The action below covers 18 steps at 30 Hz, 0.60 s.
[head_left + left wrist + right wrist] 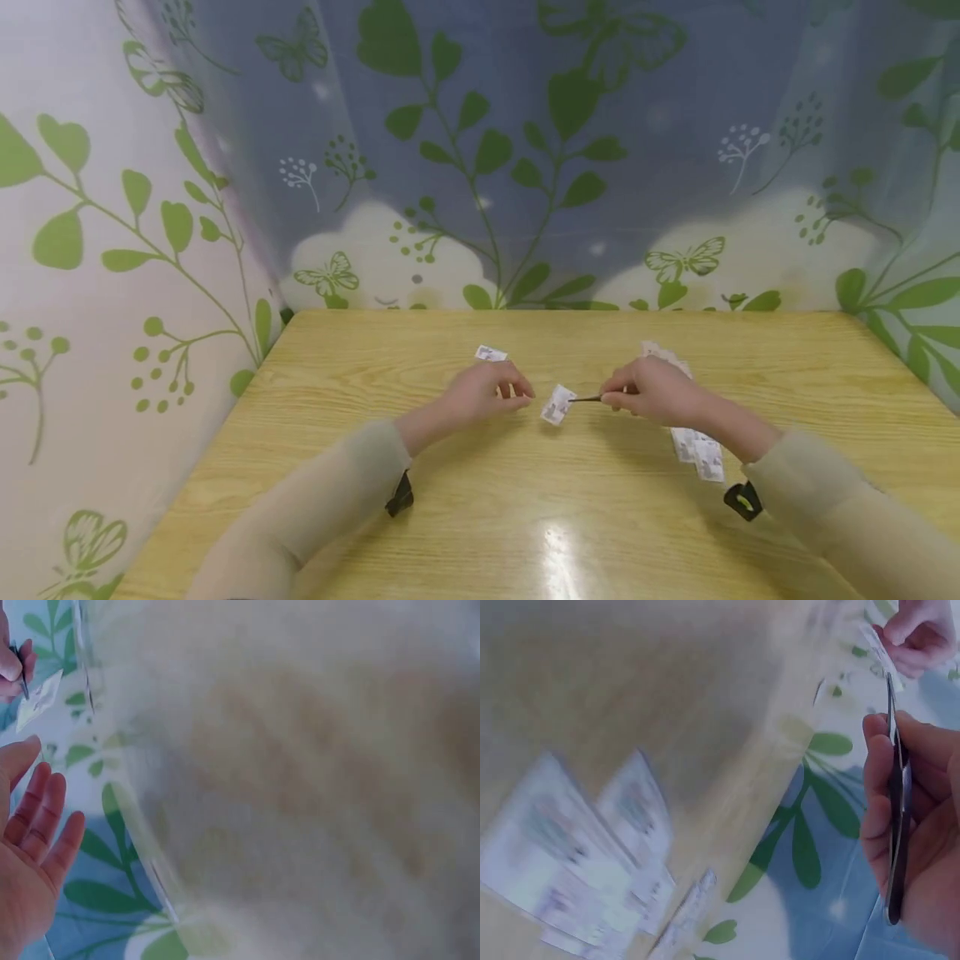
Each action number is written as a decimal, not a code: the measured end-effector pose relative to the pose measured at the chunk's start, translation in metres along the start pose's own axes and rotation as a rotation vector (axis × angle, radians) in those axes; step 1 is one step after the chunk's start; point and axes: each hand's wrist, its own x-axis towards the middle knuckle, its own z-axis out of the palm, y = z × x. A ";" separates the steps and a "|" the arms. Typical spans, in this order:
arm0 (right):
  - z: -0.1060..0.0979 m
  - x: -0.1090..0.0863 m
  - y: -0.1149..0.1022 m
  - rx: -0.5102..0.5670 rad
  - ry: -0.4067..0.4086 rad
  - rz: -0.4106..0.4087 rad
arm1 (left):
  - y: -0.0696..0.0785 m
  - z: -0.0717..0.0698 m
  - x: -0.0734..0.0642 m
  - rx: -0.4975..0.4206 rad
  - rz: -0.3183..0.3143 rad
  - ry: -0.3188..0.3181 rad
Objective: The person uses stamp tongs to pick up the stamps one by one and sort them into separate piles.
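Observation:
In the head view my right hand (652, 390) pinches dark metal tweezers (588, 399) between thumb and fingers. The tweezers' tips grip the edge of a small white printed paper slip (557, 405), held tilted above the table. My left hand (483, 392) is just left of that slip, its fingers loosely bent and holding nothing. A gap shows between its fingertips and the slip in the left wrist view. Another printed slip (491, 353) lies beyond the left hand. Overlapping slips (708, 460) lie under and beside the right forearm, partly hidden by it.
A wooden table (480, 517) spans the lower view. Leaf-printed cloth (510, 167) hangs behind its far edge and along the left side. Dark straps (401, 496) show under both wrists. In the right wrist view several slips (562, 840) overlap on the table.

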 end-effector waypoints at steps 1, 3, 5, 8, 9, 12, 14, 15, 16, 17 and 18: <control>0.003 -0.002 -0.001 0.005 -0.012 -0.014 | 0.002 0.002 -0.002 -0.012 0.015 -0.006; 0.008 -0.004 0.000 -0.015 -0.026 -0.055 | 0.006 0.005 -0.004 -0.032 0.038 -0.022; 0.014 -0.003 0.001 -0.042 -0.032 -0.089 | 0.009 0.007 -0.006 -0.050 0.057 -0.047; 0.022 0.000 0.005 -0.094 -0.029 -0.137 | 0.012 0.010 -0.007 -0.070 0.053 -0.102; 0.025 0.001 0.006 -0.106 -0.027 -0.144 | 0.012 0.012 -0.007 -0.072 0.048 -0.123; 0.031 0.004 0.008 -0.130 -0.029 -0.165 | 0.012 0.018 -0.007 -0.059 0.039 -0.185; 0.034 0.005 0.009 -0.140 -0.030 -0.167 | 0.011 0.022 -0.006 -0.030 0.039 -0.222; 0.035 0.005 0.009 -0.139 -0.032 -0.156 | 0.011 0.023 -0.005 -0.012 0.038 -0.235; 0.036 0.006 0.009 -0.140 -0.032 -0.151 | 0.011 0.025 -0.005 0.005 0.037 -0.245; 0.037 0.006 0.009 -0.143 -0.029 -0.150 | 0.012 0.025 -0.004 0.019 0.036 -0.252; 0.037 0.007 0.009 -0.144 -0.027 -0.145 | 0.012 0.026 -0.004 0.035 0.034 -0.256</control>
